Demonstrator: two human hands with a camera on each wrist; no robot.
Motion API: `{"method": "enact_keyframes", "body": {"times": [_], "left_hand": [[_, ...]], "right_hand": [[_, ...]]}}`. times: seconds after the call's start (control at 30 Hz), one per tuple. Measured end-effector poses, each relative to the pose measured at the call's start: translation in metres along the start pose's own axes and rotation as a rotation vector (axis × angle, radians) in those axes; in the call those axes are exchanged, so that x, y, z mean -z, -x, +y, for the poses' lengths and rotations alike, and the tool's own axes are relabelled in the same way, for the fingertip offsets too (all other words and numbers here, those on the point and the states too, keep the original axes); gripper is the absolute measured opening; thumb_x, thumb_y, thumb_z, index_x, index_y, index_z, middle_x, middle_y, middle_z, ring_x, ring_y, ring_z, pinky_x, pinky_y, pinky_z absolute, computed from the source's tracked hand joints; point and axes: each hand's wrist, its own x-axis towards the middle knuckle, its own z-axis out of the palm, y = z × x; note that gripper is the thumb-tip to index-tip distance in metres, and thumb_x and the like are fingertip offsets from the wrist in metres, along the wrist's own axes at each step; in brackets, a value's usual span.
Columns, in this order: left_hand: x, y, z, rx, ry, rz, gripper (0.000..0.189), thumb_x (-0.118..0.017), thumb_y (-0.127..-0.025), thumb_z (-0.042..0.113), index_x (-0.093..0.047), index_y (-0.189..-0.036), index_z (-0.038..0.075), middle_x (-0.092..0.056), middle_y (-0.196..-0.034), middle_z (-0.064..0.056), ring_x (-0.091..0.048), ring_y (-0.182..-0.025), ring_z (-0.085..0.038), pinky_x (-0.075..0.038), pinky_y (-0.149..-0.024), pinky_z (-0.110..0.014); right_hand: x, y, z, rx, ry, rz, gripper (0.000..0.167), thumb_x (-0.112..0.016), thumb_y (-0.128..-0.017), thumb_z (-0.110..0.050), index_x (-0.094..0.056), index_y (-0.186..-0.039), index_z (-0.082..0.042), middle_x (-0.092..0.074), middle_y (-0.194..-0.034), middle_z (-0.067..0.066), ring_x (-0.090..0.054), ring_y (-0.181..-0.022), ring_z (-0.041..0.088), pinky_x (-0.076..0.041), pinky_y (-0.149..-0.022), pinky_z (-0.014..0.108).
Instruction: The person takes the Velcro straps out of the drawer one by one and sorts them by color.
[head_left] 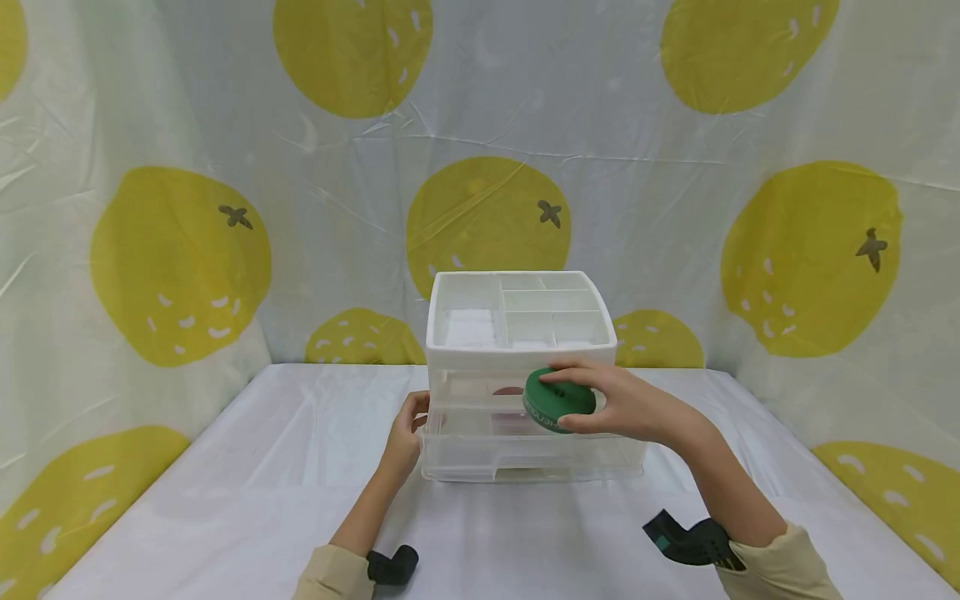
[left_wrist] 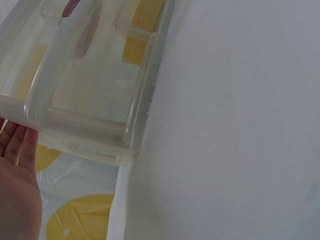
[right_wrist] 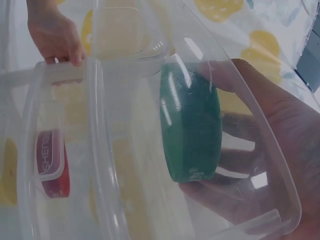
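A white drawer unit (head_left: 521, 358) with clear drawers stands on the table, its lowest clear drawer (head_left: 457, 457) pulled forward. My right hand (head_left: 622, 404) grips a green round, flat object (head_left: 555, 398) with lettering on its rim, between thumb and fingers, in front of the upper drawers. In the right wrist view, this green object (right_wrist: 191, 125) shows through clear plastic. My left hand (head_left: 407, 429) is at the unit's left side; in the left wrist view its fairly straight fingers (left_wrist: 29, 150) touch a drawer's edge. A red lettered object (right_wrist: 52, 162) lies inside a drawer.
Yellow lettered pieces (left_wrist: 135, 49) show through the clear plastic in the left wrist view. A compartmented tray (head_left: 555, 308) forms the unit's top. White cloth covers the table (head_left: 225, 517), and a fruit-patterned curtain (head_left: 637, 208) hangs behind and at both sides.
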Motion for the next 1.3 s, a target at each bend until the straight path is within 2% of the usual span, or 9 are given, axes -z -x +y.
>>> {"method": "enact_keyframes", "body": {"times": [0.2,0.33,0.5,0.73,0.87,1.03,1.23,1.3], "left_hand": [[0.001,-0.01,-0.028,-0.044,0.002,0.011,0.037,-0.062,-0.083,0.007,-0.049,-0.117,0.002,-0.056,-0.105,-0.013,-0.05,-0.094,-0.002,-0.042,-0.09,-0.029],[0.0,-0.009,-0.029,-0.062,-0.002,0.012,0.037,-0.061,-0.083,0.006,-0.048,-0.117,0.0,-0.056,-0.105,-0.014,-0.049,-0.093,-0.001,-0.043,-0.087,-0.027],[0.001,-0.008,-0.025,-0.045,-0.002,0.012,0.036,-0.061,-0.082,0.003,-0.048,-0.116,-0.001,-0.056,-0.103,-0.014,-0.049,-0.091,0.0,-0.043,-0.088,-0.03],[0.0,0.0,0.001,-0.037,-0.011,-0.005,0.034,-0.059,-0.083,0.004,-0.048,-0.115,-0.004,-0.055,-0.103,-0.017,-0.049,-0.09,0.001,-0.042,-0.089,-0.035],[0.0,0.002,0.006,-0.009,-0.012,-0.008,0.035,-0.059,-0.083,0.004,-0.047,-0.115,-0.003,-0.054,-0.104,-0.017,-0.049,-0.089,0.0,-0.042,-0.09,-0.034],[0.001,0.0,0.0,-0.023,-0.008,-0.003,0.034,-0.059,-0.083,0.003,-0.047,-0.114,-0.004,-0.054,-0.103,-0.018,-0.05,-0.088,0.0,-0.044,-0.087,-0.03],[0.001,-0.008,-0.022,-0.025,0.008,-0.002,0.035,-0.061,-0.083,0.003,-0.048,-0.115,-0.001,-0.055,-0.103,-0.014,-0.051,-0.09,-0.001,-0.044,-0.087,-0.027],[0.001,-0.01,-0.024,-0.016,0.008,-0.001,0.036,-0.061,-0.083,0.004,-0.048,-0.116,0.0,-0.055,-0.103,-0.012,-0.05,-0.09,0.0,-0.043,-0.087,-0.027]], "right_hand": [[-0.001,0.007,0.003,0.021,0.026,0.096,0.049,-0.066,-0.082,-0.029,-0.052,-0.127,-0.014,-0.039,-0.14,0.01,-0.044,-0.118,0.03,-0.048,-0.077,0.025],[-0.001,0.013,0.004,0.037,0.036,0.16,0.05,-0.066,-0.082,-0.027,-0.052,-0.127,-0.015,-0.038,-0.141,0.009,-0.041,-0.121,0.032,-0.049,-0.078,0.026],[-0.001,0.021,0.006,0.061,0.07,0.267,0.05,-0.069,-0.08,-0.023,-0.053,-0.126,-0.016,-0.04,-0.14,0.007,-0.042,-0.122,0.03,-0.048,-0.082,0.03],[-0.003,0.03,0.011,0.114,0.101,0.377,0.053,-0.072,-0.075,-0.014,-0.054,-0.125,-0.014,-0.043,-0.137,0.009,-0.042,-0.119,0.031,-0.05,-0.076,0.022],[-0.004,0.035,0.016,0.128,0.128,0.447,0.057,-0.075,-0.071,-0.011,-0.055,-0.124,-0.015,-0.045,-0.136,0.007,-0.042,-0.12,0.018,-0.049,-0.076,0.016],[-0.004,0.043,0.021,0.135,0.125,0.529,0.061,-0.077,-0.068,-0.006,-0.055,-0.124,-0.015,-0.046,-0.134,0.007,-0.035,-0.122,-0.005,-0.04,-0.081,0.003],[0.001,0.05,0.025,0.181,0.101,0.642,0.065,-0.077,-0.062,0.004,-0.056,-0.122,-0.007,-0.047,-0.134,0.006,-0.036,-0.123,-0.006,-0.037,-0.081,0.0],[0.003,0.053,0.027,0.18,0.104,0.669,0.066,-0.077,-0.061,0.005,-0.056,-0.122,-0.007,-0.046,-0.135,0.003,-0.036,-0.125,-0.006,-0.037,-0.082,0.0]]}}
